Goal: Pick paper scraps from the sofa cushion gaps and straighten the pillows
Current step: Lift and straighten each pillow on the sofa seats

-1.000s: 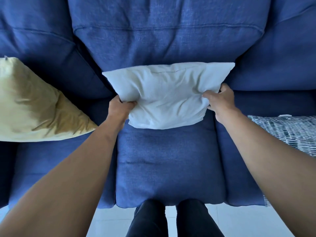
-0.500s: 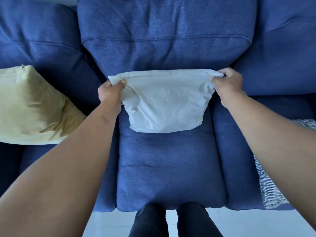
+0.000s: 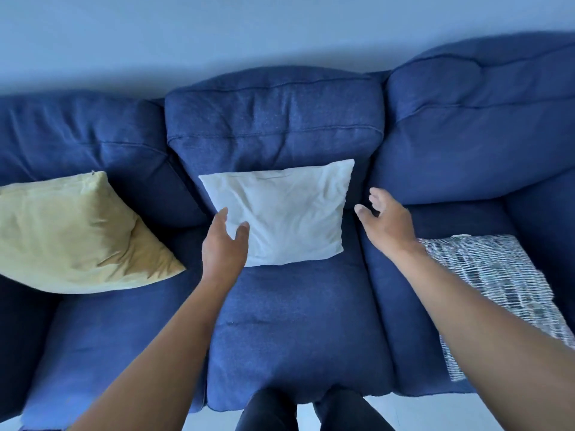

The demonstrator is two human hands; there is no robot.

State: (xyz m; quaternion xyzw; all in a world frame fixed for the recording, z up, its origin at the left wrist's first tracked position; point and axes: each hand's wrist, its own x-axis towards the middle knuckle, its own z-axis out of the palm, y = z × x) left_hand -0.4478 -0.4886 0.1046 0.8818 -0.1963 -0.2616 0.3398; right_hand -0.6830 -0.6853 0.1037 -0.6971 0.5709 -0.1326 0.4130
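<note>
A white pillow [image 3: 289, 213] leans upright against the middle back cushion of the blue sofa [image 3: 298, 331]. My left hand [image 3: 224, 247] hovers in front of the pillow's lower left part, fingers relaxed and holding nothing. My right hand [image 3: 385, 222] is spread to the right of the pillow, apart from it and empty. A yellow pillow [image 3: 71, 234] lies tilted on the left seat. A white-and-grey patterned pillow [image 3: 497, 290] lies flat on the right seat. No paper scraps show in the cushion gaps.
Gaps between the seat cushions run down on both sides of the middle seat. A pale wall [image 3: 249, 35] rises behind the sofa. My dark-trousered legs [image 3: 298, 412] stand against the sofa's front edge, on a light floor.
Both hands have let go of the white pillow's top corners and drawn back. The pillow now rests against the back cushion. The view has tilted up, showing the wall.
</note>
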